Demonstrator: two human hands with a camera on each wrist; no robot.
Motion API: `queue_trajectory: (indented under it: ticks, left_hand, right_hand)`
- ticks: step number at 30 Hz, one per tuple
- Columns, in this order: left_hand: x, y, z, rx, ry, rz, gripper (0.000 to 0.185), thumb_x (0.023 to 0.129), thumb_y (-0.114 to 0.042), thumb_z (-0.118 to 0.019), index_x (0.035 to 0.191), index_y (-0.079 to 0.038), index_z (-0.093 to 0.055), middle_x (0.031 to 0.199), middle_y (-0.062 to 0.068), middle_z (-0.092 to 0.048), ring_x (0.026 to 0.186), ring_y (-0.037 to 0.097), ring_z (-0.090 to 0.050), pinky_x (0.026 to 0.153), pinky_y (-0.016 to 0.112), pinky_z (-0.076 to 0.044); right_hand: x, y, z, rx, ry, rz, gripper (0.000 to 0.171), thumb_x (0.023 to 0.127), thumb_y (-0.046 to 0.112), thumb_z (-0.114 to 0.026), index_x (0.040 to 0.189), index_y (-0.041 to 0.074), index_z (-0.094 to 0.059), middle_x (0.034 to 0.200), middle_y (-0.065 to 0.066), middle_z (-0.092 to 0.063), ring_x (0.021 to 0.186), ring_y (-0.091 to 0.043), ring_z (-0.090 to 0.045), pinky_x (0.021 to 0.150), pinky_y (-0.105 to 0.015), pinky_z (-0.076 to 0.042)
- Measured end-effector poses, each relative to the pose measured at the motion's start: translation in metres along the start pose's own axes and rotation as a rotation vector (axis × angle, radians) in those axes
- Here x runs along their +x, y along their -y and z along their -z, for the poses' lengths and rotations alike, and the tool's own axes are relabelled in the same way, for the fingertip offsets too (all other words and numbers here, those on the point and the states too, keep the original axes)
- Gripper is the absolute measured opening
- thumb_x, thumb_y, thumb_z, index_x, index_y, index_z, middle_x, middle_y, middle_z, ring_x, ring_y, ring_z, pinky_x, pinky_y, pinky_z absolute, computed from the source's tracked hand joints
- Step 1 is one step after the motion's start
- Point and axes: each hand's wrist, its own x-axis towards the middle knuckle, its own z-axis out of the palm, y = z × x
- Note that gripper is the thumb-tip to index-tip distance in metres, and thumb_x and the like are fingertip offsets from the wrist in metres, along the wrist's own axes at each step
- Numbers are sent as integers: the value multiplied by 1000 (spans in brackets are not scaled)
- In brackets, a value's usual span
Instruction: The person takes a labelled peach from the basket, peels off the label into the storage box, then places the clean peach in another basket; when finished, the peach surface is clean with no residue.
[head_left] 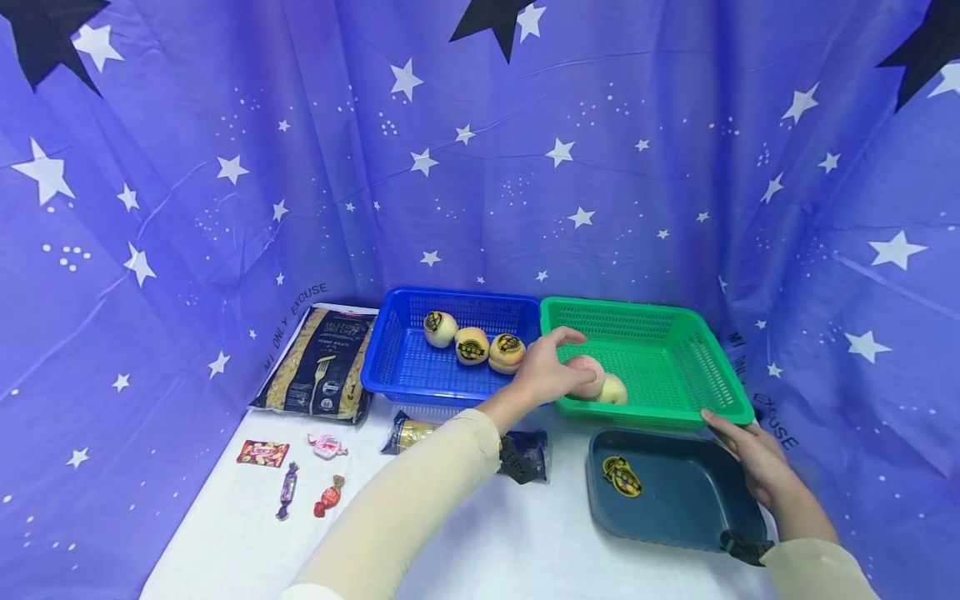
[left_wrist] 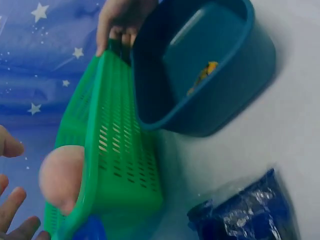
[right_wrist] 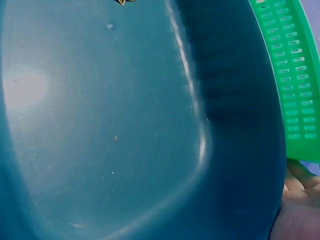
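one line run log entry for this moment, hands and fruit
left hand: on peach in green basket | right hand: at green basket corner, beside dark tray | blue basket: three stickered fruits
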Motion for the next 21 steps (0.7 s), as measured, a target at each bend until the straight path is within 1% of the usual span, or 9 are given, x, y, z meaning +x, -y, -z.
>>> queue_trajectory:
  ticks: [6, 8, 10, 11, 14, 15, 17, 19, 21]
  left_hand:
    - [-3, 9, 9, -25, 23, 2, 40, 100, -31, -84, 137, -35, -71, 154, -8, -66, 140, 19, -61, 99, 39, -57]
    - [-3, 12, 13, -11, 28, -3, 38, 101, -34, -83, 136, -35, -71, 154, -7, -66, 129, 17, -64, 94, 38, -56]
    - [-6, 14, 17, 12, 42, -4, 37, 101, -36, -82, 137, -34, -70, 155, -6, -65, 106, 20, -66, 86, 39, -56]
    - [-7, 15, 18, 31, 51, -8, 38, 101, -36, -82, 137, -33, -70, 156, -5, -65, 104, 19, -65, 87, 39, -56]
    - [-13, 16, 24, 97, 88, -18, 42, 102, -34, -82, 141, -29, -69, 162, -2, -61, 116, 23, -68, 97, 43, -60]
    - [-15, 15, 26, 120, 100, -20, 43, 101, -33, -82, 142, -29, -69, 163, -1, -59, 125, 25, -68, 102, 45, -60]
    - [-20, 15, 30, 176, 112, -22, 45, 100, -33, -83, 143, -30, -68, 166, -2, -57, 154, 24, -54, 115, 48, -56]
    - [-25, 13, 35, 208, 106, -18, 45, 99, -33, -83, 142, -31, -68, 167, -2, -56, 159, 27, -49, 119, 52, -54]
    - [-28, 12, 42, 229, 79, -18, 45, 99, -34, -84, 141, -32, -69, 162, -2, -60, 153, 26, -54, 115, 51, -56]
  right_hand:
    - [-2, 4, -1, 15, 13, -8, 110, 111, 63, -56, 176, 8, 14, 185, -15, 9, 171, -44, 6, 138, -70, 8]
    - [-3, 5, -1, 14, 20, -21, 112, 111, 64, -55, 175, 7, 16, 185, -15, 10, 171, -44, 8, 137, -71, 8]
    - [-5, 7, -1, 12, 18, -40, 114, 110, 65, -55, 173, 6, 19, 184, -15, 13, 170, -44, 10, 138, -70, 6]
    - [-6, 8, -2, 14, 9, -47, 115, 110, 65, -56, 173, 6, 20, 184, -14, 14, 171, -44, 10, 139, -68, 3]
    - [-9, 9, -4, 3, -58, -41, 116, 108, 64, -59, 175, 5, 15, 187, -21, 5, 171, -45, 6, 140, -66, -6]
    - [-9, 10, -5, 3, -87, -31, 115, 108, 62, -61, 175, 5, 13, 186, -22, 4, 172, -45, 5, 140, -65, -8]
    - [-11, 11, -9, 26, -168, -21, 115, 107, 60, -65, 177, 7, 11, 186, -23, 2, 172, -45, 4, 140, -64, -10]
    - [-14, 14, -13, 58, -264, -19, 115, 106, 58, -67, 177, 9, 10, 187, -21, 1, 173, -42, 4, 141, -63, -9]
    - [-19, 19, -20, 133, -370, -15, 114, 106, 54, -69, 178, 12, 8, 188, -13, 7, 174, -37, 5, 143, -57, -8]
